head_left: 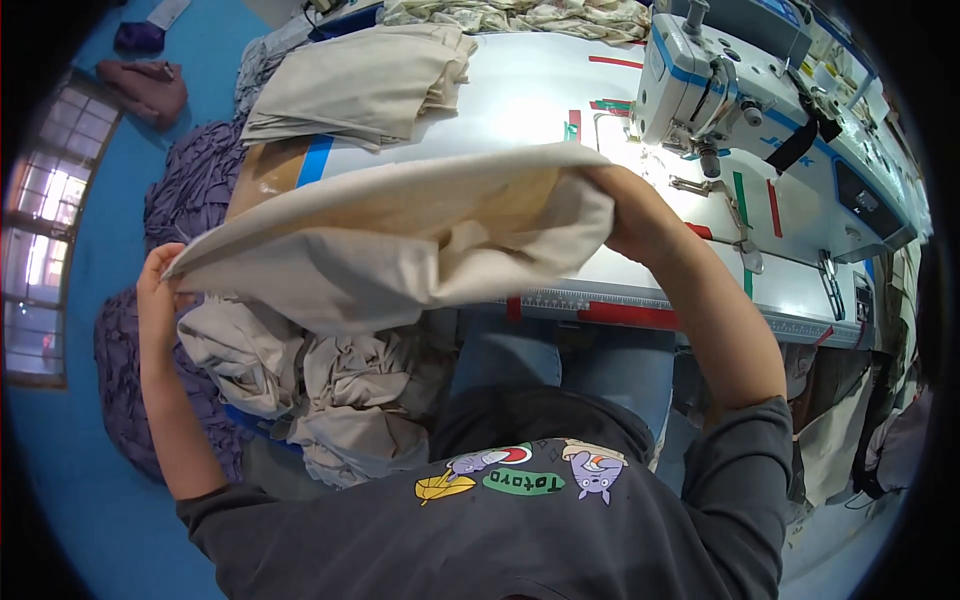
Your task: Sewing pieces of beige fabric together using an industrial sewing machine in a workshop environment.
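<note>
A wide piece of beige fabric (350, 265) hangs stretched between my hands, above the near edge of the white sewing table (500, 90). At the far left, my left hand (160, 275) pinches one end of it with closed fingers. My right hand (632, 210) grips the other end, its fingers mostly hidden behind the cloth. The fabric sags and folds in the middle, showing its inner side. Just beyond my right hand stands the white and blue sewing machine (690, 80), with its presser foot (692, 185) over the table.
A stack of beige fabric pieces (355, 85) lies at the table's back left. Crumpled beige cloth (355, 375) is heaped beside my legs, with purple cloth (125, 370) further left. Small scissors (830, 284) rest on the right. A ruler strip (600, 302) lines the front edge.
</note>
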A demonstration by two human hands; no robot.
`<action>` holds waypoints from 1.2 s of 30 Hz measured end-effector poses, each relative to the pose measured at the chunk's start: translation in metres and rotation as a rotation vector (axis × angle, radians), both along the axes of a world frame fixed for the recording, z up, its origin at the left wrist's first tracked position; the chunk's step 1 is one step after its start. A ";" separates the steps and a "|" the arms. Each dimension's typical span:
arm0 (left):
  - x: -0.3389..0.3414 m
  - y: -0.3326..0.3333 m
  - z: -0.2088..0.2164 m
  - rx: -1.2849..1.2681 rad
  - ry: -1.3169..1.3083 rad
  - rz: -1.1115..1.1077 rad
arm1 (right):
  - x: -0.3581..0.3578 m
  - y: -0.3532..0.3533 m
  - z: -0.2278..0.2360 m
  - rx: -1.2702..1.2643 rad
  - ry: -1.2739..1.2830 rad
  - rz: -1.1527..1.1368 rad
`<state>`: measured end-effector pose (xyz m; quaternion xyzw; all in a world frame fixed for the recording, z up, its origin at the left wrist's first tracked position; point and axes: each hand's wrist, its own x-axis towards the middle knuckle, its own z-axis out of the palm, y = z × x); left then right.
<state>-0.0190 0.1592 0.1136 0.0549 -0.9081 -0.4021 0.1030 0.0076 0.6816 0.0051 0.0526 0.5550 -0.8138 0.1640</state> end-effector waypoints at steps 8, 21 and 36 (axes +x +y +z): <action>0.004 -0.063 0.042 0.043 -0.063 0.153 | -0.028 -0.007 0.015 0.129 0.558 0.610; 0.095 0.133 -0.018 -0.823 -0.585 -0.540 | -0.157 0.013 -0.126 0.046 0.022 -0.199; -0.134 0.366 -0.120 -0.708 0.115 -0.855 | -0.075 0.005 -0.096 0.619 0.871 -0.409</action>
